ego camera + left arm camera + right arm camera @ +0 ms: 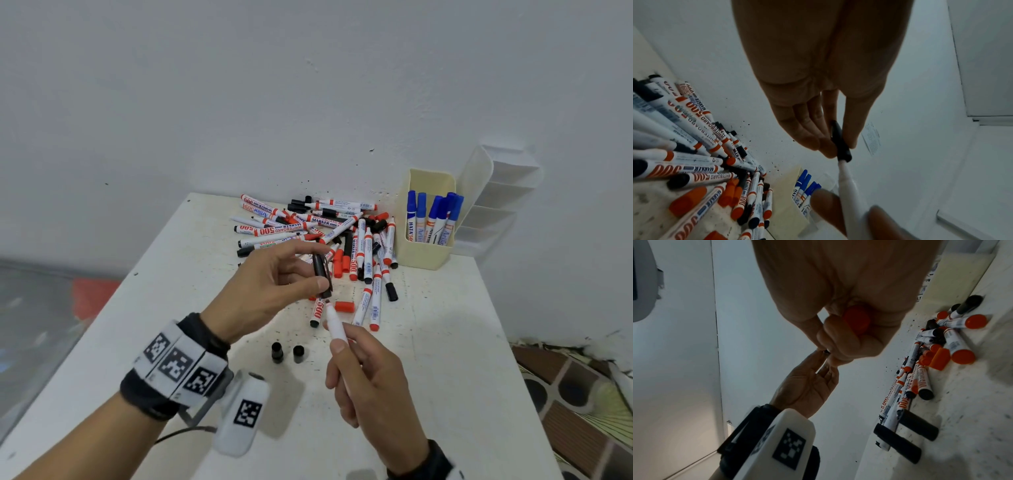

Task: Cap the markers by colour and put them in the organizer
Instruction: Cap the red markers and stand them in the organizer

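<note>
My left hand [320,265] pinches a black cap [322,274] between thumb and fingers above the table's middle. Just below it, my right hand [346,342] grips a white marker [334,323] that points up, its tip at the cap's open end. In the left wrist view the cap [840,142] meets the marker's tip [841,162]. The right wrist view shows the marker's orange rear end [857,319] in my palm. A cream organizer cup [424,255] at the back right holds several blue-capped markers [433,216].
A pile of red and black markers and loose caps [308,226] lies at the back of the white table [445,342]. Two black caps [277,352] stand near my hands, and a red cap [344,306] lies close by. A white tiered organizer [496,198] leans on the wall.
</note>
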`<action>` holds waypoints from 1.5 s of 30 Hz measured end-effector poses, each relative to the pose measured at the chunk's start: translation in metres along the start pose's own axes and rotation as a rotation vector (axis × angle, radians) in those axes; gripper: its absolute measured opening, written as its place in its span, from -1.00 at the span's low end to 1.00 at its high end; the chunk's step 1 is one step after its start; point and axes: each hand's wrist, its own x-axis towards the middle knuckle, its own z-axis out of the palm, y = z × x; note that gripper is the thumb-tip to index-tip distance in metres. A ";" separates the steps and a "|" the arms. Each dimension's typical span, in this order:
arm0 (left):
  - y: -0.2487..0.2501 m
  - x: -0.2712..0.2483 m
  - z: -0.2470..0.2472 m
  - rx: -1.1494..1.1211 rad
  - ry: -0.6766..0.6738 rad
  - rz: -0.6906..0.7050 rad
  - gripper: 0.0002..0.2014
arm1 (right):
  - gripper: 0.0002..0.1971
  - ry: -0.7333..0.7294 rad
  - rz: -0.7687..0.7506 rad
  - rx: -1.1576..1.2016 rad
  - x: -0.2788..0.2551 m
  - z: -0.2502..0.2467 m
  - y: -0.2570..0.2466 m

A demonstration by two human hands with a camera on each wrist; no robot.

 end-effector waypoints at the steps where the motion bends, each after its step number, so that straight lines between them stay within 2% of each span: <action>1: 0.000 -0.003 0.002 -0.008 0.000 0.003 -0.62 | -0.77 0.001 -0.002 0.003 0.000 0.001 -0.001; 6: -0.001 -0.016 0.006 -0.009 0.051 0.032 -0.64 | -0.76 0.001 -0.012 -0.003 -0.001 0.002 -0.003; 10: -0.005 -0.019 0.012 -0.012 0.079 0.030 -0.58 | -0.76 -0.001 -0.044 -0.010 -0.001 0.002 -0.006; 19: -0.007 -0.018 0.014 -0.017 0.042 -0.002 -0.61 | -0.77 -0.018 -0.025 -0.003 -0.001 0.002 -0.003; 23: -0.009 -0.020 0.000 -0.048 0.094 0.004 -0.64 | -0.78 -0.031 -0.023 -0.043 -0.001 0.004 0.000; 25: -0.013 -0.020 -0.016 0.023 0.109 -0.010 -0.66 | -0.77 -0.013 -0.016 -0.059 -0.002 0.003 0.003; 30: -0.039 -0.027 -0.050 0.553 -0.048 -0.106 -0.75 | -0.77 0.050 -0.039 -0.062 -0.003 -0.002 0.006; 34: -0.057 -0.028 -0.053 0.825 -0.204 -0.156 -0.72 | -0.80 0.059 -0.043 -0.067 -0.003 -0.003 0.005; 38: -0.064 -0.024 -0.044 0.888 -0.316 -0.206 -0.73 | -0.80 0.062 -0.043 -0.083 -0.003 -0.003 0.005; 45: -0.074 -0.015 -0.045 0.807 -0.351 -0.295 -0.63 | -0.73 0.060 -0.025 -0.099 -0.004 -0.004 0.007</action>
